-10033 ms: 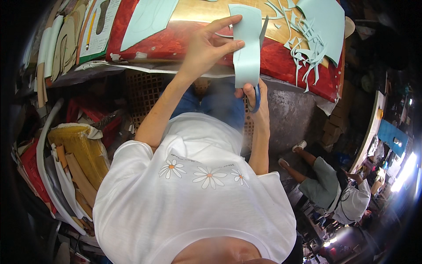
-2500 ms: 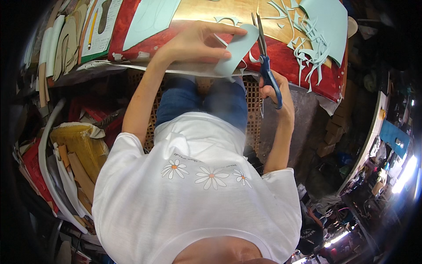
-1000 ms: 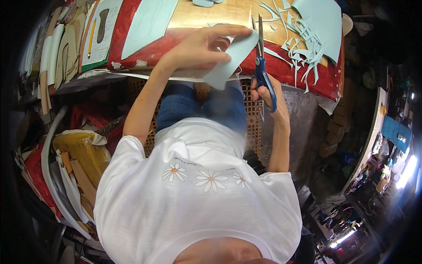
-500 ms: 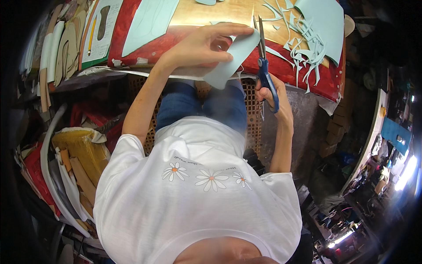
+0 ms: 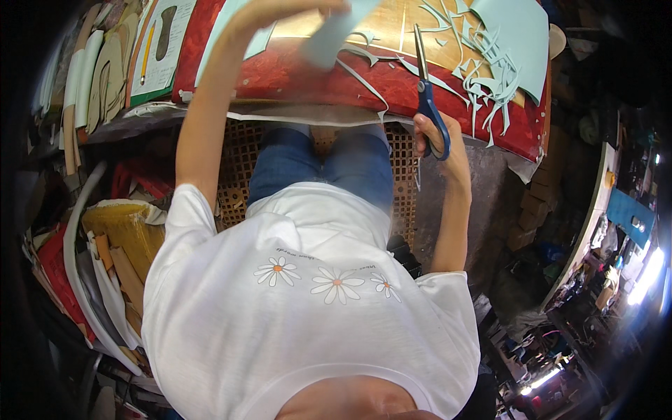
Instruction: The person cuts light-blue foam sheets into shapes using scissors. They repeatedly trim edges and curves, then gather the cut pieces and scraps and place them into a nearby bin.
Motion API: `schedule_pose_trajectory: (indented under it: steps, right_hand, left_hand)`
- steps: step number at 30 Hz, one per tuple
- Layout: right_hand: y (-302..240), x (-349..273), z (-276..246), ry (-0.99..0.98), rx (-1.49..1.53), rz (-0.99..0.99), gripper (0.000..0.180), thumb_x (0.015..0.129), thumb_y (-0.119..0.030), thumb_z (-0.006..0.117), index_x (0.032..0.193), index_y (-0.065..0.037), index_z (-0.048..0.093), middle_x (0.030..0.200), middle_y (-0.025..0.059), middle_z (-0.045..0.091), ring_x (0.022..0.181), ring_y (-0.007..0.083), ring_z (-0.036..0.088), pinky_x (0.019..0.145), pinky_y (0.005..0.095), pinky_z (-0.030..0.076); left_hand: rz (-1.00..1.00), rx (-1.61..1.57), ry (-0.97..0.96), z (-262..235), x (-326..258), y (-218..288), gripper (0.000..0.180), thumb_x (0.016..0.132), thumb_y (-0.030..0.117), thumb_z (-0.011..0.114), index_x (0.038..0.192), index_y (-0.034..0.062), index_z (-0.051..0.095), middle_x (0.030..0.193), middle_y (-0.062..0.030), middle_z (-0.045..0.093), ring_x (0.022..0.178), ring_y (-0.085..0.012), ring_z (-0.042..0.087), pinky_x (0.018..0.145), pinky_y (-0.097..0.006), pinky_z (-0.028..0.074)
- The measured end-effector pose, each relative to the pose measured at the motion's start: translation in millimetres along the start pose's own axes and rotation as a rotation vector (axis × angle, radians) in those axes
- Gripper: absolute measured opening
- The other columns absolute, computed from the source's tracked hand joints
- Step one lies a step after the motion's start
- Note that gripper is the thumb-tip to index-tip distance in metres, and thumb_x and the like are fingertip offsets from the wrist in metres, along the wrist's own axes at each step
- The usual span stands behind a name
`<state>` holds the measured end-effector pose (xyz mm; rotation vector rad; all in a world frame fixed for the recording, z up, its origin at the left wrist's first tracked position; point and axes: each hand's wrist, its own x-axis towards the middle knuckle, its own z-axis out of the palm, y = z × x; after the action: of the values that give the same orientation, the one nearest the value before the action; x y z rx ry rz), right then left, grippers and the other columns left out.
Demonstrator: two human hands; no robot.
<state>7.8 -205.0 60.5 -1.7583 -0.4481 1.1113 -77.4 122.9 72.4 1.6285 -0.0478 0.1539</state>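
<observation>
At the top edge of the head view, my left hand point(image 5: 297, 8) grips a pale blue cut-out piece point(image 5: 332, 40), thin and sheet-like, smeared by motion. It hangs over the far part of the table, and my fingers are partly cut off by the frame. In my right hand point(image 5: 442, 136) is a pair of scissors point(image 5: 430, 112) with blue handles, their blades closed together and pointing away from me over the table's near edge. Thin pale blue offcut strips point(image 5: 364, 80) lie on the red table cover point(image 5: 294, 91), some below the held piece.
A heap of curly offcuts point(image 5: 493, 73) and a larger pale blue sheet point(image 5: 521, 35) lie at the right of the table. Left stand a paper with a dark sole-shaped template point(image 5: 166, 33), a yellow pencil point(image 5: 147, 52) and another pale blue sheet point(image 5: 259, 43). Rolled materials point(image 5: 87, 77) stand farther left.
My left hand has carried the pale blue piece up and away, over the table. The scissors have closed and shifted slightly away from me. A thin strip now lies over the table's near edge.
</observation>
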Motion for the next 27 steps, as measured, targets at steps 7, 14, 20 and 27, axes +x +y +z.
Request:
schedule_pose_trajectory:
  steps: [7, 14, 20, 27]
  right_hand:
    - [-5, 5, 47, -0.451, -0.112, 0.203, 0.034, 0.079, -0.034, 0.07, 0.073, -0.002, 0.059, 0.057, -0.0013, 0.051, 0.048, 0.006, 0.051, 0.044, 0.0206, 0.041]
    - [-18, 40, -20, -0.189, -0.397, 0.103, 0.044, 0.082, -0.047, 0.063, 0.068, -0.006, 0.057, 0.051, 0.0003, 0.051, 0.041, 0.0096, 0.05, 0.039, 0.0228, 0.038]
    - [-24, 54, -74, 0.148, -0.104, 0.098, 0.04, 0.085, -0.045, 0.059, 0.075, -0.006, 0.056, 0.051, -0.0012, 0.05, 0.041, 0.0091, 0.048, 0.04, 0.0245, 0.041]
    - [-18, 40, -51, -0.573, 1.47, 0.001, 0.046, 0.089, -0.05, 0.051, 0.083, -0.004, 0.054, 0.053, -0.0036, 0.045, 0.047, 0.0069, 0.044, 0.057, 0.027, 0.037]
  left_hand:
    - [0.134, 0.808, 0.535, -58, 32, -3, 0.06, 0.078, 0.016, 0.066, 0.131, 0.0005, 0.043, 0.114, -0.0145, 0.06, 0.093, -0.0231, 0.061, 0.082, -0.032, 0.048]
    - [-0.063, 1.054, 0.634, -43, -77, -29, 0.06, 0.078, 0.022, 0.067, 0.13, 0.0023, 0.044, 0.112, -0.0162, 0.061, 0.095, -0.0224, 0.061, 0.083, -0.033, 0.048]
    - [-0.581, 1.254, 0.854, -30, -132, -41, 0.079, 0.069, 0.054, 0.07, 0.123, -0.0007, 0.052, 0.114, -0.02, 0.059, 0.106, -0.0302, 0.057, 0.09, -0.04, 0.045]
    - [-0.468, 1.072, 0.872, -47, -136, -58, 0.067, 0.064, 0.045, 0.075, 0.115, 0.006, 0.059, 0.1, -0.0122, 0.065, 0.092, -0.0269, 0.063, 0.081, -0.038, 0.049]
